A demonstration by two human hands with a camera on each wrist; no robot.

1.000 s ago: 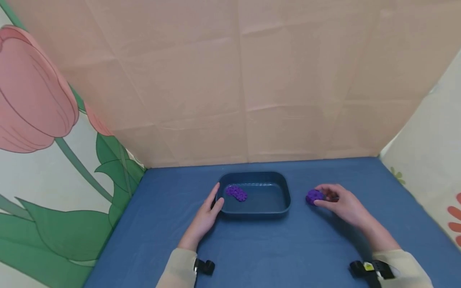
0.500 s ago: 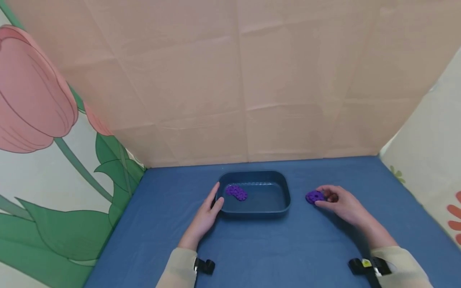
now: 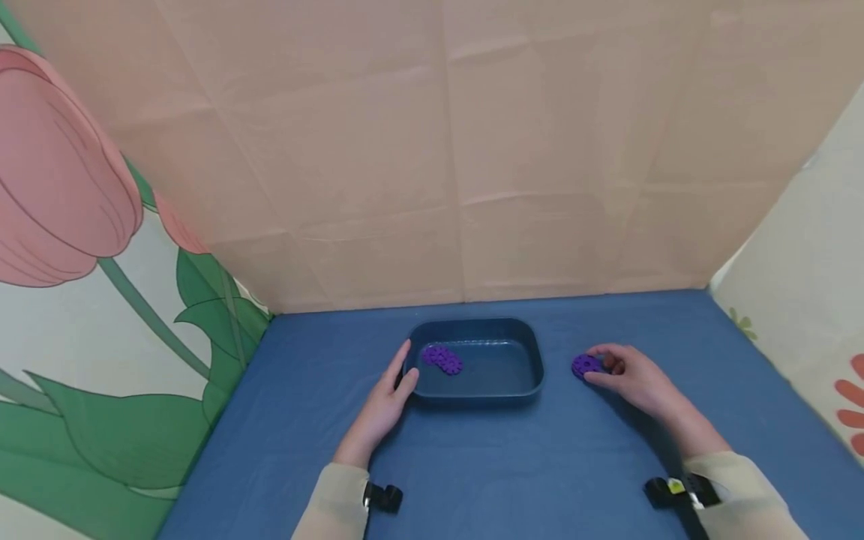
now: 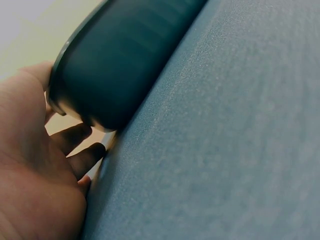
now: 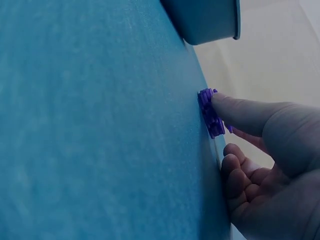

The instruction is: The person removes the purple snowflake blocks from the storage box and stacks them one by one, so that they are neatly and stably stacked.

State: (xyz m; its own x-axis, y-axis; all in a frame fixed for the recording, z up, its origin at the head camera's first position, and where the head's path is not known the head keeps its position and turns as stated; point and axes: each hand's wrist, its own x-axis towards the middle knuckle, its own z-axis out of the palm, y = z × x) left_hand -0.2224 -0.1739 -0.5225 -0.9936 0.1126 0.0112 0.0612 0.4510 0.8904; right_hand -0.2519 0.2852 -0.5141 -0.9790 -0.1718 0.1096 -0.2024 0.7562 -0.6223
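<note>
A dark blue rectangular tray [image 3: 496, 386] stands on the blue-covered table. Inside, at its left end, lie purple notched discs [image 3: 443, 360], overlapping each other. My left hand [image 3: 379, 412] rests at the tray's left end, thumb at the rim and fingers extended along the outer wall. To the right of the tray, my right hand [image 3: 634, 379] pinches a purple gear-shaped piece [image 5: 210, 114] between thumb and index finger, low over the cloth. Its other fingers are curled in. From the side this piece looks thick and layered; the fingertips hide part of it.
The blue cloth [image 3: 472, 465] covers the table around the tray. A beige sheet [image 3: 459, 187] rises at the table's back edge. Flower-printed panels stand on both sides, with a pink tulip [image 3: 64, 165] on the left one.
My right hand has shifted slightly left with the purple piece, which turns flatter and shows more of its holed face. The left hand and tray stay in place.
</note>
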